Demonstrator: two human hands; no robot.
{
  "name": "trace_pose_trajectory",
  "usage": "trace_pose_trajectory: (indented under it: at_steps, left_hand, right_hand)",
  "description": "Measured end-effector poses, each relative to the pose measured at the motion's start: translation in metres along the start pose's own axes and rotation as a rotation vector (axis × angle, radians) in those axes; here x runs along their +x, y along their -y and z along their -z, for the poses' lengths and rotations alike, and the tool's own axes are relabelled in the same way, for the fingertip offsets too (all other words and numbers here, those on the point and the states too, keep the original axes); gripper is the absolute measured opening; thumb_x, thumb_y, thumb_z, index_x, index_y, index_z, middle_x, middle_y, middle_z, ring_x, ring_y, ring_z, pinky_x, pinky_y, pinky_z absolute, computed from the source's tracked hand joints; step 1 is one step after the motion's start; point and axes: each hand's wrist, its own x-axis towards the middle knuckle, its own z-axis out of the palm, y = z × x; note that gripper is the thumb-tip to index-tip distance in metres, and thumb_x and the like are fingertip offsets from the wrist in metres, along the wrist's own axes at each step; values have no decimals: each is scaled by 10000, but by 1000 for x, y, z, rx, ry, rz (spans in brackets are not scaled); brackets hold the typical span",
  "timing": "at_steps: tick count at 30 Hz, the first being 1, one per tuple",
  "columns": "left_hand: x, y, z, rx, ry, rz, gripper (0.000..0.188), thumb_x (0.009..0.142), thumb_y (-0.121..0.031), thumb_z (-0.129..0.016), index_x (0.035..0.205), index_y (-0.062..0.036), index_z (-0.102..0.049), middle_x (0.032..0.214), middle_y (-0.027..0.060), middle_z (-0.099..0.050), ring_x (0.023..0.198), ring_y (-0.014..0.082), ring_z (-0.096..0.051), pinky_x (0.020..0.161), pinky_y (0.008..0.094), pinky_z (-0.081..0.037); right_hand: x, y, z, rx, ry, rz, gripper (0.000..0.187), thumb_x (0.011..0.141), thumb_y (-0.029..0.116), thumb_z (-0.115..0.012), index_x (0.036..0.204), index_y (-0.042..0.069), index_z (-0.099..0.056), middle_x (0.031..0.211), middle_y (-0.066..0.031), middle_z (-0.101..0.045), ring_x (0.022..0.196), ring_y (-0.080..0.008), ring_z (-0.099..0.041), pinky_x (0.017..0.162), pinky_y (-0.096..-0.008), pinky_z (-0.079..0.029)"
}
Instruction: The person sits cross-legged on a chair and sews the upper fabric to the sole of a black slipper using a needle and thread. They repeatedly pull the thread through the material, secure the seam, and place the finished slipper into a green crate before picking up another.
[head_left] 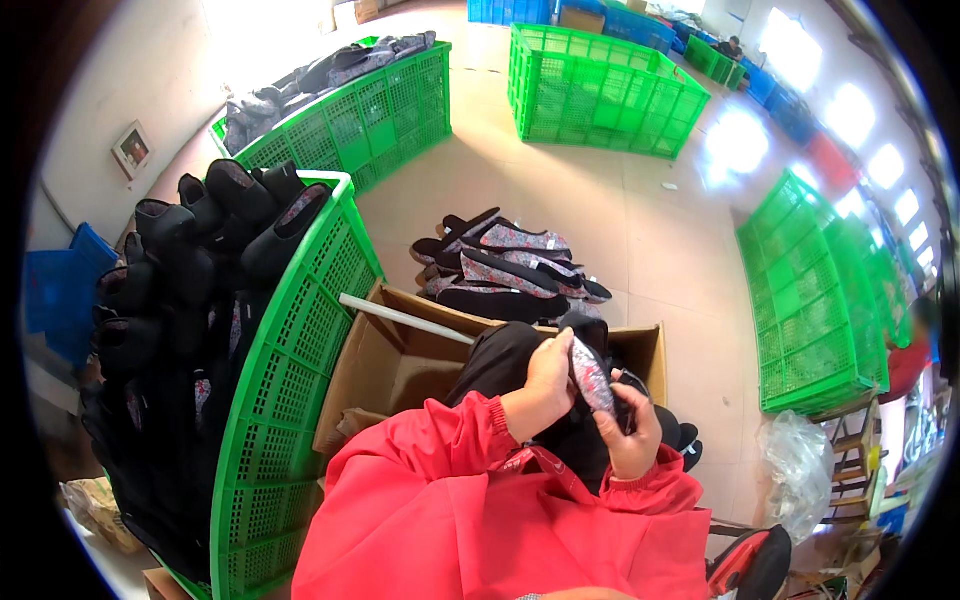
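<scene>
Above my lap I hold a black shoe (590,373) with a grey and red floral lining facing up. My left hand (550,378) grips its far left end, fingers closed around it. The thumb and fingers of my right hand (632,430) are closed on its near right edge. Just beyond, an open cardboard box (350,385) stands around my legs. Past the box, a pile of similar floral-lined black shoes (515,265) lies on the floor.
A green crate (290,400) heaped with black shoes (170,300) stands close on my left. Another green crate (385,120) holds grey pieces. More green crates (605,100) stand ahead and right. A clear plastic bag (797,470) and a wooden stool (855,455) are at right.
</scene>
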Motion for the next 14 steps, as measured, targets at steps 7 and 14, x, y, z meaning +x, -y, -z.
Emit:
trace_pose_trajectory:
  at_steps: [7,14]
  left_hand:
    - [-17,29,35,231,-118,197,164,957,-239,-601,940,-83,-554,835,32,-609,755,168,-609,674,347,-501]
    - [-52,10,88,492,-166,218,366,903,-296,-707,1074,-32,-520,925,58,-604,828,149,-599,731,316,-501]
  right_hand:
    - [1,-18,18,-328,-72,-242,361,785,110,-785,1062,5,-580,902,-69,-646,808,-137,-608,769,-281,-505]
    - [-52,-34,-32,-153,23,-248,332,784,85,-800,1074,25,-651,1019,-104,-706,916,-161,-671,830,-274,-516]
